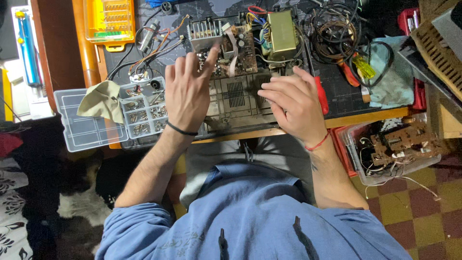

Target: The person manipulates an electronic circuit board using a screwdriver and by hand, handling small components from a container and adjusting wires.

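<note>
Circuit board (pixel 231 45) beyond hands: left hand (pixel 187 91) touching, right hand (pixel 293 103) nearer.

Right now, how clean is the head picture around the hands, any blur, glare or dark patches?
Head view: left hand has slightly smeared fingertips over the circuit board; right hand reads sharp on the grey chassis panel. Mild glare on the clear parts organizer; the lower left floor is dim; edges bend a little from the wide lens.

Matt brown circuit board (pixel 231 53), shiny metal transformer (pixel 281 31), clear plastic parts box (pixel 82 130), w/ soft cloth (pixel 101 98).
</note>
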